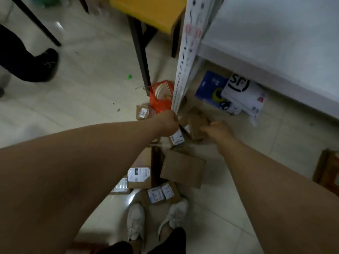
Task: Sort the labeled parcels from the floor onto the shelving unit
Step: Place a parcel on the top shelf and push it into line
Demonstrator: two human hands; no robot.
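Both hands are lowered to the parcel pile on the floor, at the foot of the shelving unit. The left hand and right hand are seen curled on either side of a small brown parcel; through the blur it cannot be told whether it is gripped. The boxes are judged light, stiff and not slippery, best taken by opposite edges with the label kept up. "SF" is read on a white mailer under the shelf. The white labels are too blurred to read.
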